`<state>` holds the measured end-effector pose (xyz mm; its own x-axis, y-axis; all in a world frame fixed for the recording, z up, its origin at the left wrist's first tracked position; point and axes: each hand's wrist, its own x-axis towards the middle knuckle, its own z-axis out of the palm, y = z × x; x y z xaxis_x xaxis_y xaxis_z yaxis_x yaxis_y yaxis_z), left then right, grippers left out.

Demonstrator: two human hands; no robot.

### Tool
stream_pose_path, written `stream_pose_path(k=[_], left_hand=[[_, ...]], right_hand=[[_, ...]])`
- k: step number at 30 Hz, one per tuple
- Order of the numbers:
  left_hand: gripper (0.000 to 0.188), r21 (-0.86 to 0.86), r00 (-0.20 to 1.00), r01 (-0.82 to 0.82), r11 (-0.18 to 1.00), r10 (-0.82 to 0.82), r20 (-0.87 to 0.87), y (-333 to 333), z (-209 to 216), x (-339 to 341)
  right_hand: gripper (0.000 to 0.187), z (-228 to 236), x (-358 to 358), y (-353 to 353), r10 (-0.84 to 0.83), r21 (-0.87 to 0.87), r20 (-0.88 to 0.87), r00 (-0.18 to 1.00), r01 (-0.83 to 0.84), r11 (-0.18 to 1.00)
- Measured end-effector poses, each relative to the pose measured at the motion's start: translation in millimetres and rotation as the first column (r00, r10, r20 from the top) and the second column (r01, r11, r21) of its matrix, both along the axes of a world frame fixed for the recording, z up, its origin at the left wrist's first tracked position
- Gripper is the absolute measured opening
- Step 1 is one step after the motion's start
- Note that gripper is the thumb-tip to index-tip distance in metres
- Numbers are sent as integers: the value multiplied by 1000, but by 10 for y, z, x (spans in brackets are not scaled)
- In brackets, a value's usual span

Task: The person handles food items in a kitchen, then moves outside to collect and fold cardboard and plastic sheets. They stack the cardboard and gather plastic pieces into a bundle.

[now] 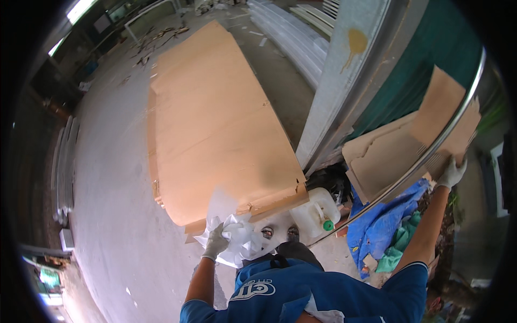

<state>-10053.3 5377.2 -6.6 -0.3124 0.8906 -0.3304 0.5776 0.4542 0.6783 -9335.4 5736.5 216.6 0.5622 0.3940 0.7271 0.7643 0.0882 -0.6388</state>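
Note:
My left hand [217, 242], in a white glove, is closed around a crumpled bundle of white translucent plastic strips [242, 234]. The bundle hangs by the near edge of a large flat brown cardboard sheet [215, 124] lying on a low stack. Stretched out to the far right, my gloved right hand [452, 173] grips the lower edge of some brown cardboard pieces [385, 153]. These lean against a green sheet wall, behind a shiny metal pipe [431, 151]. Part of the right hand's fingers is hidden by the cardboard.
A whitish jerrycan with a green cap [318, 212] stands beside my feet. Blue tarpaulin [371, 231] and green cloth [398, 247] lie below the cardboard pieces. A grey steel post [344, 81] rises at the stack's right. Long translucent sheets [291, 37] lie beyond.

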Motion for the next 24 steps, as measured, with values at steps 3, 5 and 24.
stream_pose_path(k=[3,5,24], left_hand=[[38,-14,992,-124,992,123,-25,-342,-65,167],[37,-63,982,-191,980,190,-16,-517,-91,294],[48,86,890,-450,889,439,125,-805,340,566]], right_hand=[[62,-982,205,248,56,-143,-557,828,-162,976],[67,-1475,346,253,-3,-314,-493,870,-175,933],[49,-994,224,49,-29,-306,-96,995,-2,952]])
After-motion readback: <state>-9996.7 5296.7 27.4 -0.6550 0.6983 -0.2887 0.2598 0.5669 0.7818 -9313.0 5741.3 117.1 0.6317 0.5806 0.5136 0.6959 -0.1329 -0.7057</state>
